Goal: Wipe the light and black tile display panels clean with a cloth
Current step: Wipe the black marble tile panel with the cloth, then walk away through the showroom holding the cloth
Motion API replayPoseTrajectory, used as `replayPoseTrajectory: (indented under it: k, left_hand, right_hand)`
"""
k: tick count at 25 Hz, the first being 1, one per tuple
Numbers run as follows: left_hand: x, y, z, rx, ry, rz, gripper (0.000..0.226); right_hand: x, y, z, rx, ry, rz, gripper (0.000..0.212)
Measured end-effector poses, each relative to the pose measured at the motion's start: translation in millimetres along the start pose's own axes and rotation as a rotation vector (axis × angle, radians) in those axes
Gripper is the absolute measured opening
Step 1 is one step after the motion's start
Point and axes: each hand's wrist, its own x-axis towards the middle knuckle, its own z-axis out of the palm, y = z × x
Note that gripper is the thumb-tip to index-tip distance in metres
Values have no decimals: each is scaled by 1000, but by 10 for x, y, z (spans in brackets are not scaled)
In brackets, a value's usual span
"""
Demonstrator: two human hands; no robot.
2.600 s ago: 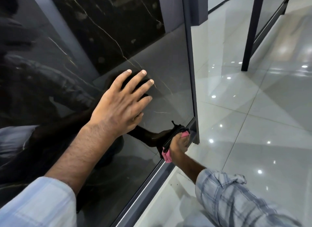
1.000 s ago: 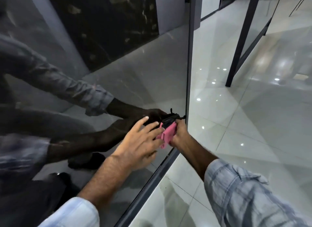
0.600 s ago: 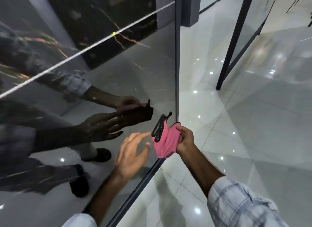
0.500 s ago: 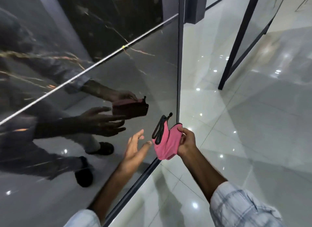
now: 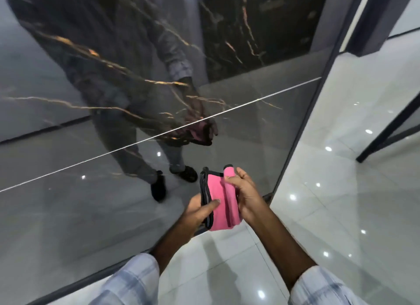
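Cloth point(image 5: 221, 204), pink with a black hem, is held folded in both hands in front of the black panel's point(image 5: 68, 213) lower right corner, clear of the glossy surface. The left hand point(image 5: 197, 211) pinches its hemmed left edge, thumb on top; the right hand point(image 5: 246, 195) has fingers curled round the rolled right side. A thin pale joint line crosses the panel slantwise above them. The dark frame point(image 5: 302, 132) bounds the panel's right edge; beyond lies open shiny floor point(image 5: 341, 202). Upper veining looks blurred, perhaps smeared.
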Motion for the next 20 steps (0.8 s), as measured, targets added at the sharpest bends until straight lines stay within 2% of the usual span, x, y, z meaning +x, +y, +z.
replayPoseTrajectory:
  k: [2, 4, 7, 9, 12, 14, 18, 20]
  left_hand:
    - [-198, 14, -371, 106, 158, 119, 11]
    - [-461, 90, -881, 237, 276, 175, 11]
    - [-987, 213, -1611, 554, 262, 217, 20]
    - [-1348, 273, -1971, 723, 223, 207, 22]
    - [-2065, 205, -2669, 698, 307, 204, 22]
    - [-2583, 77, -3159, 599, 423, 215, 25]
    - [-3510, -334, -4061, 388, 693, 245, 22]
    - [-4029, -563, -4420, 283, 833, 283, 31]
  right_hand:
    - [-93, 45, 176, -163, -40, 21, 72]
    - [-205, 126, 351, -386, -61, -24, 81]
    - [-408, 310, 823, -906, -198, -148, 103]
    - [-602, 453, 1277, -1150, -417, -159, 101]
    - [-1080, 904, 2176, -1227, -844, 49, 89]
    - [-1432, 1332, 2690, -1238, -1027, 155, 75]
    - [-2036, 2290, 3547, -1169, -1020, 74, 40]
    - [-2358, 2775, 3966, -1110, -1067, 19, 37]
